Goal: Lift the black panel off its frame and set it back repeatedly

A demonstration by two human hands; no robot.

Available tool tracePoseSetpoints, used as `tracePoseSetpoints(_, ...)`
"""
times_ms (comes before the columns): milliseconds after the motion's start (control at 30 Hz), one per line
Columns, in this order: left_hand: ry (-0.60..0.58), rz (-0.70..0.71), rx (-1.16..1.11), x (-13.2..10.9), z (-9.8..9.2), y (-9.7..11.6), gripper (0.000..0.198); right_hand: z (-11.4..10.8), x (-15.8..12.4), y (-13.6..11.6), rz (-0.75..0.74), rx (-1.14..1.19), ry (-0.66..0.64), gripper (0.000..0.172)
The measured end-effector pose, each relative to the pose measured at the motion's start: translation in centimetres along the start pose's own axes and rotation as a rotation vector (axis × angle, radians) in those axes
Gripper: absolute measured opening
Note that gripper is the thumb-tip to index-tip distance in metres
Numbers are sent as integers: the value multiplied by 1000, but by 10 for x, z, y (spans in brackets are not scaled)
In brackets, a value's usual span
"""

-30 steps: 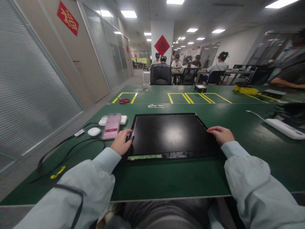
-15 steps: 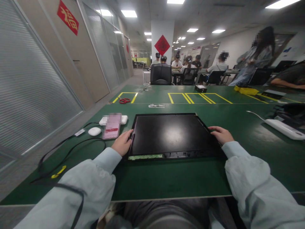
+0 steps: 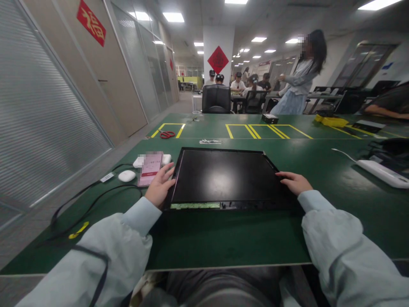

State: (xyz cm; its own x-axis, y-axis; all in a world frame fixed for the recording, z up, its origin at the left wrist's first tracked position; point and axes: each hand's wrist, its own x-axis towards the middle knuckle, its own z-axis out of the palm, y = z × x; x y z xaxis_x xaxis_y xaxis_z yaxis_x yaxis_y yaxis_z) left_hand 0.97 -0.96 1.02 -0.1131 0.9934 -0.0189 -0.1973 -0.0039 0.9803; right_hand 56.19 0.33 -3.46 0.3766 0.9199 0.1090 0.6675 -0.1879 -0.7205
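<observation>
Spanning the gap between hands (image 3: 158,187) (image 3: 296,183) | black screen panel (image 3: 223,177) | sides touching both

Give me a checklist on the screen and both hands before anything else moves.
1. Left hand at the screen: ok, thumb at the left edge; firmness of hold cannot be told.
2. Right hand at the screen: ok, fingertips at the right edge.
3. Screen flat on the table: cannot tell, its underside is hidden.
4. Green strip covered: not ok, exposed along the near edge.
5. Phone apart from the left hand: cannot tell, they overlap in this view.
6. Scissors apart from the screen: ok, farther off to the left.
</observation>
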Motion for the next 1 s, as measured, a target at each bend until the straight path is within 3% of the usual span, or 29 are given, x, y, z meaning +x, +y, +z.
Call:
tracePoseSetpoints(167,80,-119,-172,-1,6,7,74,-1,1,1,-6,-35,-11,35)
tracePoseSetpoints(300,113,-214,-201,3,6,6,86,-2,1,1,-11,-15,-10,36)
tracePoseSetpoints(433,49,-284,-98,5,1,2,104,-2,-1,-2,7,26,-26,36)
tracePoseSetpoints(533,-21,-262,-42,5,-2,-2,107,-1,-3,-4,0,62,-1,32)
tracePoseSetpoints(833,-136,-103,-6,-1,7,0,66,1,-4,-5,-30,60,27,28)
tracePoseSetpoints(1000,-179,-6,-43,-4,9,6,53,0,-3,-5,-17,27,21,31)
